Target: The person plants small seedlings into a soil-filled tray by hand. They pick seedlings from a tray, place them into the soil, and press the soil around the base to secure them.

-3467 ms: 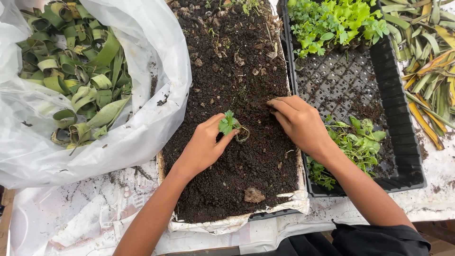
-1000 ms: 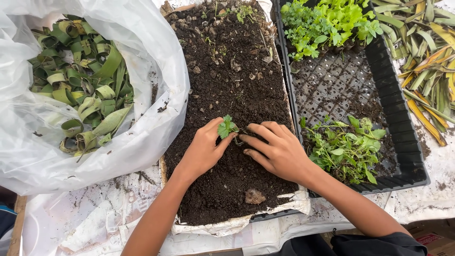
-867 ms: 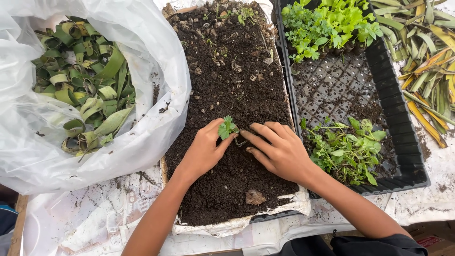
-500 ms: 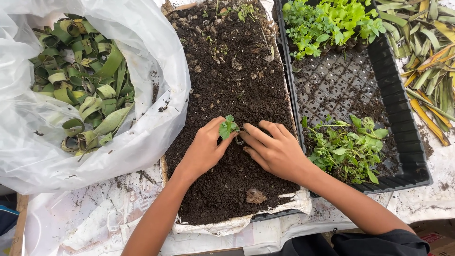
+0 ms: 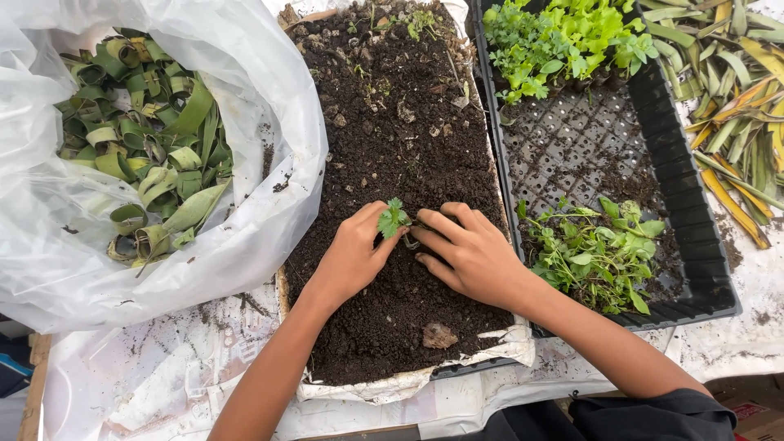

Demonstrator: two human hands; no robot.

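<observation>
A small green seedling stands in the dark soil of a long tray lined with white plastic. My left hand is closed around the seedling's stem, its fingers resting on the soil. My right hand lies flat beside it on the right, its fingertips pressed into the soil at the seedling's base. Both forearms come in from the bottom edge.
A white plastic bag of rolled green leaf strips sits at left. A black mesh tray at right holds loose seedlings and green seedlings at its far end. Long leaves lie far right. A stone rests on the soil.
My right hand came from the tray's right edge to the seedling and now presses the soil beside it. My left hand has kept hold of the seedling in place.
</observation>
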